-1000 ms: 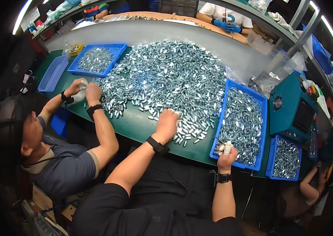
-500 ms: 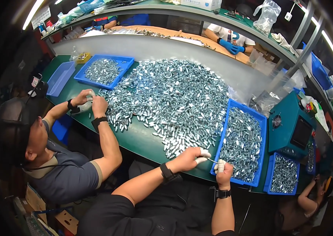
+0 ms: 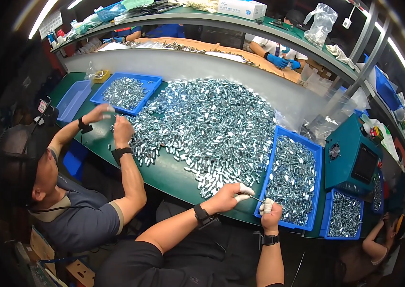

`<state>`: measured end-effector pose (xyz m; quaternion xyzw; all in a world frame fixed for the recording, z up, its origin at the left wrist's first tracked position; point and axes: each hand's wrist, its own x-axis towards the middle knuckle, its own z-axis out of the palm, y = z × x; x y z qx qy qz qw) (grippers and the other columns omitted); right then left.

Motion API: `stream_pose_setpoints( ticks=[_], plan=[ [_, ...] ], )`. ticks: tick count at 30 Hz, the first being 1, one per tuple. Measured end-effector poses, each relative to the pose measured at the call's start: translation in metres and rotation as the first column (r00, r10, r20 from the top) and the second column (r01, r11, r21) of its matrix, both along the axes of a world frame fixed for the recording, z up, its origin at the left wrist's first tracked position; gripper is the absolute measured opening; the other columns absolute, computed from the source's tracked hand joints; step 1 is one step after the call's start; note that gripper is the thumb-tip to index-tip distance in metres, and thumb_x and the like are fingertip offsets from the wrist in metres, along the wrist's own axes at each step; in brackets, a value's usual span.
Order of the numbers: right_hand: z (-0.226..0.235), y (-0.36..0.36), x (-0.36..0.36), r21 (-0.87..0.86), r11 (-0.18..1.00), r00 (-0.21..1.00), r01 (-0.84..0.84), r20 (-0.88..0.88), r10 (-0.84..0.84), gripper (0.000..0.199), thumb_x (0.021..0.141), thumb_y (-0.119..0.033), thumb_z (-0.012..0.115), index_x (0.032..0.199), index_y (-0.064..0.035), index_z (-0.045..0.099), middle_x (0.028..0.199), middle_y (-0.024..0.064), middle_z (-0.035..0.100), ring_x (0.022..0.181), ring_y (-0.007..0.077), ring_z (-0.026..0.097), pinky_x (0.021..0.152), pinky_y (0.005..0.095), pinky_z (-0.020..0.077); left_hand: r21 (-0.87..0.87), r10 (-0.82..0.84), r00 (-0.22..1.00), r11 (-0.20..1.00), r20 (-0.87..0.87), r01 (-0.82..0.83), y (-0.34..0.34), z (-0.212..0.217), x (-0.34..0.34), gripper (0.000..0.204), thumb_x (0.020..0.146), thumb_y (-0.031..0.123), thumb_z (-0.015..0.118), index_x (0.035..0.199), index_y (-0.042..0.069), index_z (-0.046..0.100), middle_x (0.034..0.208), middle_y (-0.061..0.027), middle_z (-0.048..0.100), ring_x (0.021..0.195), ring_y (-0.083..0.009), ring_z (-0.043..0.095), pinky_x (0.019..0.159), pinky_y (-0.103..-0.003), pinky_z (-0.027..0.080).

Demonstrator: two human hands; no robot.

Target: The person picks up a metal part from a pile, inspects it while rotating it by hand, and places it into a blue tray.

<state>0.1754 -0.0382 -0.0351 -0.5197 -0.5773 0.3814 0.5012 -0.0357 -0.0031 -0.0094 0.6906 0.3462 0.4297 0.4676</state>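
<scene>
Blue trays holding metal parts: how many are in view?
3: one far left by the co-worker, one at the person's right hand, one smaller beside it. An empty tray sits leftmost; others may be hidden.

- Left hand (image 3: 229,196): white finger cots cover the thumb and fingertips; the rest of the hand is bare.
- Left wrist: a black band with a dark, square watch-like face.
- Right hand (image 3: 270,213): white finger cots on the fingertips.
- Right wrist: a matching black band.
- Forearms: bare, with no sleeves showing.
- Body: dark, black clothing at the lower edge.
</scene>
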Motion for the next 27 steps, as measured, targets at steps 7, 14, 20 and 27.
stream_pose_setpoints(
  ticks=[7,14,20,27],
  plan=[
    [0.010,0.000,-0.006,0.082,0.996,0.983,-0.033,0.180,0.018,0.043,0.099,-0.027,0.052,0.063,-0.0043,0.056,0.054,-0.0029,0.051,0.047,0.0036,0.043,0.044,0.0211,0.0319,-0.138,0.049,0.997,0.989,-0.058,-0.057,-0.005,0.011,0.014,0.018,0.088,0.010,0.067,0.104,0.003,0.064,0.089,-0.0086,0.070,0.079,-0.0184,0.066,0.074,-0.029,0.051],
    [0.004,-0.001,0.002,0.009,1.000,0.999,-0.027,-0.047,0.028,0.043,0.100,-0.026,0.051,0.062,-0.0036,0.055,0.055,-0.0017,0.053,0.048,0.0038,0.043,0.044,0.0212,0.0321,-0.492,0.043,0.978,0.869,0.203,0.064,-0.001,0.002,0.034,0.010,0.090,0.010,0.065,0.092,0.002,0.060,0.077,-0.0019,0.063,0.070,-0.0081,0.059,0.065,-0.024,0.048],
    [0.009,-0.002,-0.006,0.071,0.996,0.999,-0.045,0.018,0.044,0.042,0.099,-0.022,0.052,0.062,-0.0016,0.058,0.055,-0.0016,0.053,0.048,0.0046,0.045,0.044,0.0219,0.0339,-0.250,0.025,0.978,0.968,0.206,0.028,-0.009,-0.009,0.046,0.008,0.089,0.008,0.065,0.089,0.002,0.058,0.074,-0.0014,0.063,0.067,-0.0080,0.058,0.062,-0.024,0.047],
    [-0.005,-0.006,0.009,0.006,0.999,0.990,-0.033,-0.136,0.033,0.046,0.100,-0.027,0.050,0.060,-0.0057,0.052,0.055,-0.0021,0.052,0.048,0.0041,0.043,0.045,0.0217,0.0305,-0.028,0.041,0.998,0.999,0.056,-0.039,-0.016,0.012,0.055,0.010,0.086,0.007,0.067,0.091,0.000,0.061,0.081,-0.0068,0.066,0.075,-0.0156,0.065,0.069,-0.029,0.051]
  ],
)
